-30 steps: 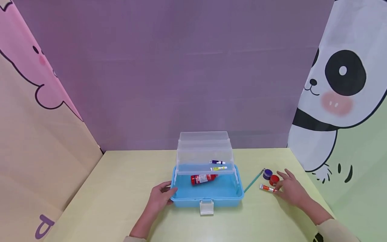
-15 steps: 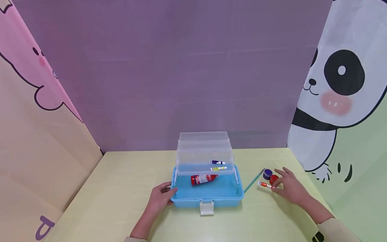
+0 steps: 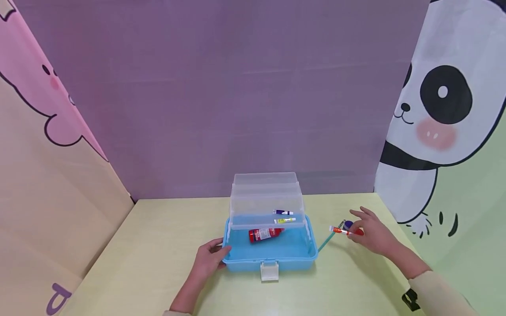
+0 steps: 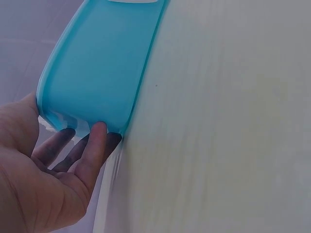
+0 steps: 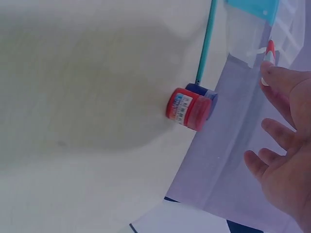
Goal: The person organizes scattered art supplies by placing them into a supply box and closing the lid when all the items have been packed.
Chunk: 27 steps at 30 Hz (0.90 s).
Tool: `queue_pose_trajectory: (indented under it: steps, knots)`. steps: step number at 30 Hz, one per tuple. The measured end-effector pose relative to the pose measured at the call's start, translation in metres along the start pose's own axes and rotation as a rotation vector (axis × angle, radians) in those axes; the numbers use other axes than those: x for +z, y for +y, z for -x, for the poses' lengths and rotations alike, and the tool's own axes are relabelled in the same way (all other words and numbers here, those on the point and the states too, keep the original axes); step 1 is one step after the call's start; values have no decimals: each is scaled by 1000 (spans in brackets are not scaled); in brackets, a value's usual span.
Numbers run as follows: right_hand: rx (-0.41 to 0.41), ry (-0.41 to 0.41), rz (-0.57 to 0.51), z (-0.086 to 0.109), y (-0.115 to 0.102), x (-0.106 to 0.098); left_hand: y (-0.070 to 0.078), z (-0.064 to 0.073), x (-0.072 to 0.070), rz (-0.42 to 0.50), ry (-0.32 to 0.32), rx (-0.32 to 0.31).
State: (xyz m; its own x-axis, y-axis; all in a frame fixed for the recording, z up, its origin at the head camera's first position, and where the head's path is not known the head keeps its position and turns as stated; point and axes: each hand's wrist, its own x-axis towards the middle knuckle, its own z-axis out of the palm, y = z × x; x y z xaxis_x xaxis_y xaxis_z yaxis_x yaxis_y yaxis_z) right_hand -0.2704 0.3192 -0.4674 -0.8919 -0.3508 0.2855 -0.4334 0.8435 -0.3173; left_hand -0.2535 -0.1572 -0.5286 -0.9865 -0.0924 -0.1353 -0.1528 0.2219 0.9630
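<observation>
Currently, the head view shows the left hand (image 3: 208, 256) gripping the left end of the blue box (image 3: 272, 265) on the counter (image 3: 158, 237), thumb over the rim. Well to the box's right, the right hand (image 3: 373, 235) pinches an orange-and-white tube (image 3: 339, 230). A red bottle (image 3: 264, 235) lies inside the box. From the left wrist, thumb and bent fingers meet the box's end. From the right wrist, thumb and forefinger close on the tube, other fingers apart; a red jar (image 5: 188, 109) partly hides a blue jar (image 5: 212, 99) near a brush (image 5: 206, 46).
</observation>
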Motion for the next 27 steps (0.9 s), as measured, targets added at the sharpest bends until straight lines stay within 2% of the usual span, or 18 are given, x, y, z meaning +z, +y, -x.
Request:
queue_pose_trajectory:
  steps: [5,12,20,27]
  knots:
    - [33,-15,-18,-8,-4,0,-2,1,-1,-2,2,-4]
    - [-10,-3,-7,-23,-8,1,-2,1,-1,-12,-7,18]
    - [-32,-10,8,-39,-16,2,-2,1,0,-7,-1,7]
    - [-24,-22,14,-51,-26,0,0,3,0,-14,-2,16]
